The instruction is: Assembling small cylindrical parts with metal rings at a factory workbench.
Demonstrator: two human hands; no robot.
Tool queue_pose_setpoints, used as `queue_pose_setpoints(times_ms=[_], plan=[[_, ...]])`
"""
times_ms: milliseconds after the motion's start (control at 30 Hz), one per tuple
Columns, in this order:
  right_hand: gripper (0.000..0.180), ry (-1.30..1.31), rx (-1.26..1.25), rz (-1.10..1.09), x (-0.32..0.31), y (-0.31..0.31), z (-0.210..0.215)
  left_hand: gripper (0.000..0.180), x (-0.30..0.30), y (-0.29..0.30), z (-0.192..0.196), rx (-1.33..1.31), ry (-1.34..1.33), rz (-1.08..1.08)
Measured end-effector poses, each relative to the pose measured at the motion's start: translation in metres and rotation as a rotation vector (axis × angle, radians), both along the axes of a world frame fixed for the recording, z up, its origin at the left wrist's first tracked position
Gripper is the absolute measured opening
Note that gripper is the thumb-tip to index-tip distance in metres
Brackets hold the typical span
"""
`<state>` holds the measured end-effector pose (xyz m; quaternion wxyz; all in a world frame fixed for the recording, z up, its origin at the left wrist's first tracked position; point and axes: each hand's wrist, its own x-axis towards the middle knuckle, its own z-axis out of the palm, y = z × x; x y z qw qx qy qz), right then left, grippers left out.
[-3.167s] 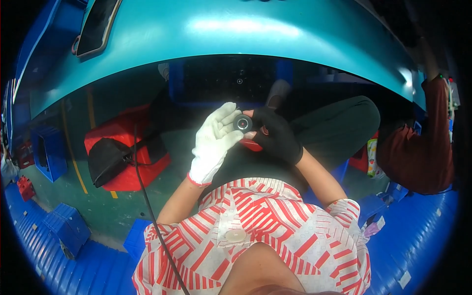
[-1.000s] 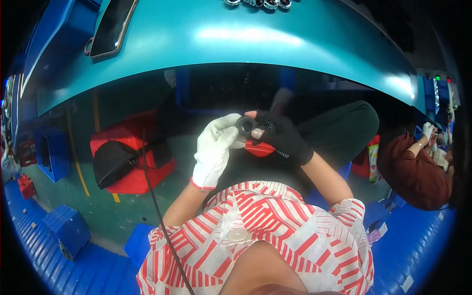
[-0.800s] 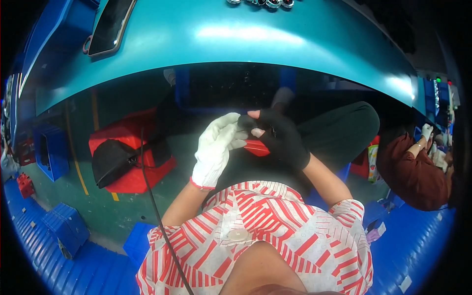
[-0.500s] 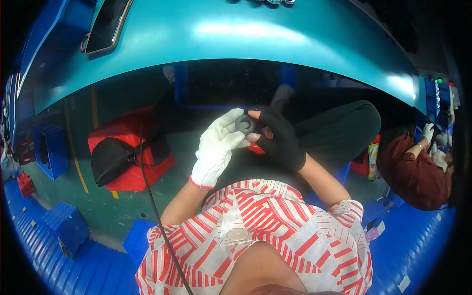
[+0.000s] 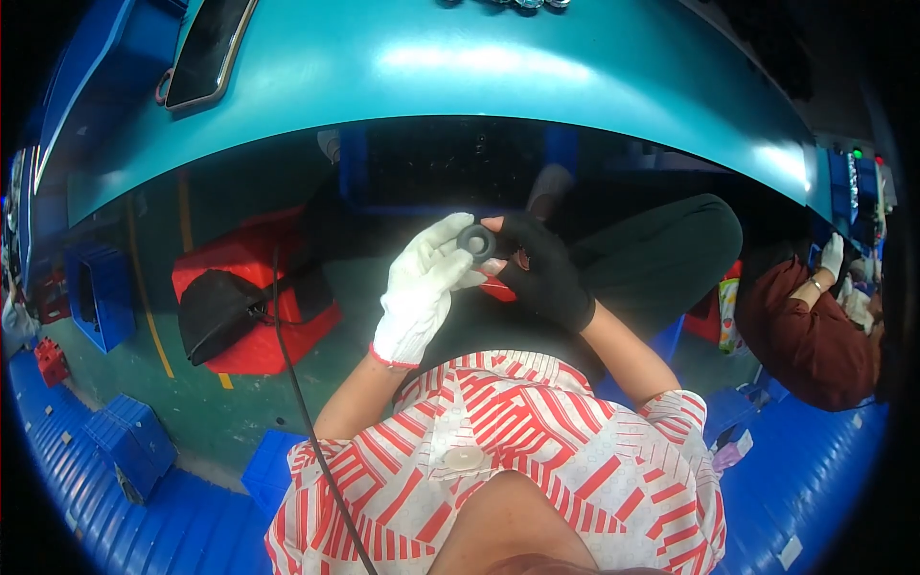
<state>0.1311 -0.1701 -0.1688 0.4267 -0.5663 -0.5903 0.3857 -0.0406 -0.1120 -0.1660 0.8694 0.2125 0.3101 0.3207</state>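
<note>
"Where to find the black ring (image 5: 475,231)?"

"Below the near edge of the table (image 5: 460,91), pinched between the fingers of the white-gloved left hand (image 5: 420,276) and the black-gloved right hand (image 5: 550,276)."

"Why with both?"

"Probably for steadiness, with the hollow face up in plain sight."

"And the phone (image 5: 207,56)?"

"Near the table's left edge, likely for clearance."

Factory workshop, assembly-floor type. Teal workbench (image 5: 460,91) had small shiny parts (image 5: 525,4) on it. Green floor (image 5: 216,417) carried yellow marking lines (image 5: 185,213); blue plastic crates (image 5: 129,436) stood around. Left hand (image 5: 422,278) wore a white knit glove (image 5: 410,316), right hand (image 5: 546,273) a black fingerless glove (image 5: 561,292). A co-worker (image 5: 810,335) was at far right, also gloved. Green light (image 5: 857,153) and red light (image 5: 879,159) glowed beyond.
</note>
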Motion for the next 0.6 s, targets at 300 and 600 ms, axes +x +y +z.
queue_pose_setpoints(times_ms=[300,600], plan=[[0.022,-0.201,0.16,-0.018,0.044,0.045,0.085,0.041,-0.005,0.001,-0.018,-0.032,0.116,0.05],[0.025,-0.773,0.428,-0.342,0.112,0.166,0.083,0.04,0.001,0.006,-0.012,-0.03,0.044,0.057]])
